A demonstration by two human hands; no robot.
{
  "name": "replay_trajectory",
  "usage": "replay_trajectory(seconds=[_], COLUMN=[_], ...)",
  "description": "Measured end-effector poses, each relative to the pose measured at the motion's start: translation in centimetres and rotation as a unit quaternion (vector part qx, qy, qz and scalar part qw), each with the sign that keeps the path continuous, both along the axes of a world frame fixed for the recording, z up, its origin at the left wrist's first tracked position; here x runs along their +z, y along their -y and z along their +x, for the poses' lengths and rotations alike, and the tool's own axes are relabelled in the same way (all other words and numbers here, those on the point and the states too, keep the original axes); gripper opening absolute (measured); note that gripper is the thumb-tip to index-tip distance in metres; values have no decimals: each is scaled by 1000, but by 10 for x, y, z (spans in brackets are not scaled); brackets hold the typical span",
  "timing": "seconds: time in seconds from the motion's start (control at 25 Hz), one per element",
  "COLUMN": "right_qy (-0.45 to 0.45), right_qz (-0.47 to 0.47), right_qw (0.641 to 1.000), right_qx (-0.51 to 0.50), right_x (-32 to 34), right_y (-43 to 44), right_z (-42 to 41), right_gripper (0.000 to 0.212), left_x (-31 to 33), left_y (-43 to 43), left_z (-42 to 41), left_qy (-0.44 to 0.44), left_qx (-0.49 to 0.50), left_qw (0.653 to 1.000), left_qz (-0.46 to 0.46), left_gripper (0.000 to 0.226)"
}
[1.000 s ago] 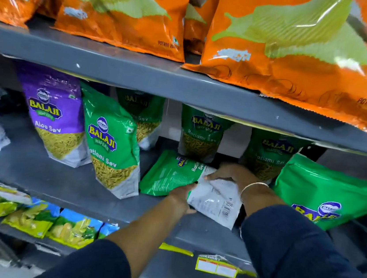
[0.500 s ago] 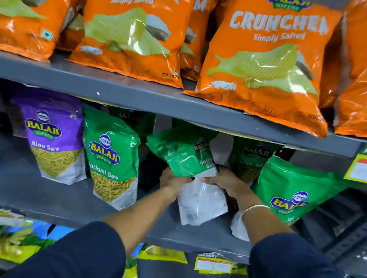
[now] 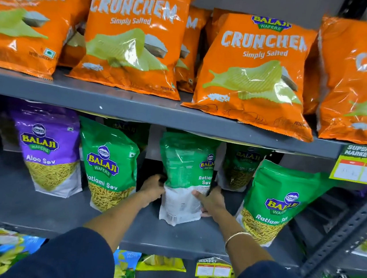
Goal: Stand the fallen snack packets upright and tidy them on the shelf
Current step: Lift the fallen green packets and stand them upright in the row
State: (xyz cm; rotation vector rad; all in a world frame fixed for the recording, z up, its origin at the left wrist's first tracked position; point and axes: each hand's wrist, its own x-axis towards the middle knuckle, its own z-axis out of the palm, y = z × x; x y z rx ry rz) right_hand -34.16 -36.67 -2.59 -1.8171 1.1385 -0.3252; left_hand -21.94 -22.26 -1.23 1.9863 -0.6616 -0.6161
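Middle shelf (image 3: pixel 30 210), grey metal. We see a green Ratlami Sev packet (image 3: pixel 184 180) standing upright near the centre of it, its back panel turned toward us, the bottom edge resting on the shelf surface. Left hand (image 3: pixel 152 189) presses against the packet's left side, right hand (image 3: pixel 213 202) against its right side, thumb lying across the white lower panel; both hands are closed on the packet from either side. A thin bangle (image 3: pixel 235 236) sits on the right wrist; dark blue sleeves on both arms.

Just left of the held packet: another green Ratlami Sev pouch (image 3: pixel 108 166), upright, then a purple Aloo Sev pouch (image 3: pixel 47 147). To the right: a green pouch (image 3: pixel 278 203) leaning slightly. More green pouches stand behind.

Upper shelf: orange Crunchem bags (image 3: pixel 132 35) in a row. A price tag (image 3: pixel 364 165) hangs at the right edge.
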Motion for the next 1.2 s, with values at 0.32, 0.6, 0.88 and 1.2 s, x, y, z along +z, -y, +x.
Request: replay_trajectory(seconds=[0.32, 0.6, 0.88, 1.2], right_qy=[-98, 93, 19, 140], right_qz=[-69, -1, -116, 106], right_qw=[972, 993, 993, 976], right_qx=[203, 69, 34, 129], right_x=[-14, -13, -5, 4], right_y=[-18, 1, 23, 16], right_z=[-11, -24, -26, -31], right_gripper=[115, 59, 38, 71], left_x=[-2, -4, -10, -16], left_y=[14, 23, 29, 34], left_z=[-12, -5, -4, 5], left_qy=[-38, -76, -73, -97], left_qx=[14, -63, -27, -80], left_qw=[995, 993, 995, 990], left_qz=[-96, -60, -67, -57], left_gripper=[86, 82, 85, 89])
